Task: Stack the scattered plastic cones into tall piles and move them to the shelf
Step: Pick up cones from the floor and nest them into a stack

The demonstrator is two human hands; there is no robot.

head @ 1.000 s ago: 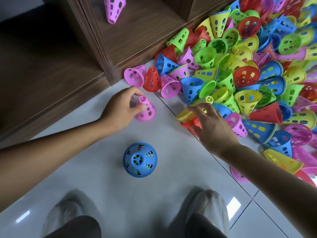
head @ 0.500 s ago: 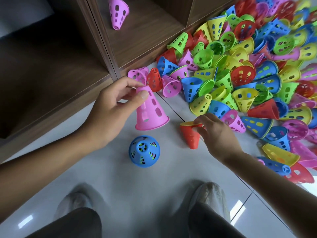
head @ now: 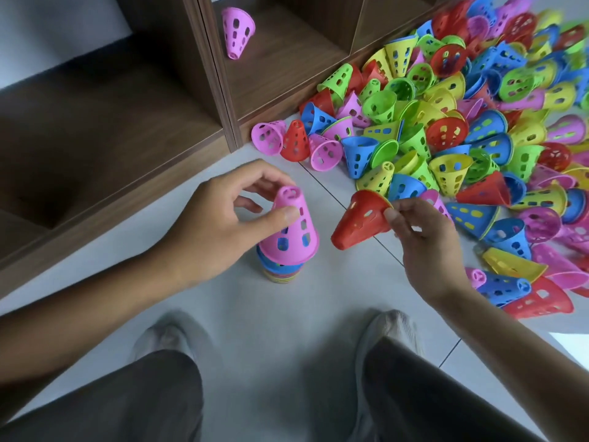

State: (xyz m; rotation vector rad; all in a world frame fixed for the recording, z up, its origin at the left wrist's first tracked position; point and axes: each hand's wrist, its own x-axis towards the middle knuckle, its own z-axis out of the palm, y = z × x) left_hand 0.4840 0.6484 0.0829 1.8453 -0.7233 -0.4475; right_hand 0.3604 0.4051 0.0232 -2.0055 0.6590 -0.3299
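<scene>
Pink cone [head: 291, 229] now capping blue stack [head: 280, 269], left hand [head: 216, 228] pinching it, right hand [head: 424, 240] pinching red cone [head: 360, 223]

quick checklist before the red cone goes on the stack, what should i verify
1. Pink cone sits on the stack, narrow end up: ok.
2. Left hand clear of the top: not ok, thumb and fingers pinch the pink cone near its tip.
3. Right hand grip on the red cone: ok, pinched at the rim.
4. Red cone turned wide end down: not ok, it is tilted with its narrow end pointing down and left.
5. Stack straight: cannot tell, mostly hidden under the pink cone.
</scene>
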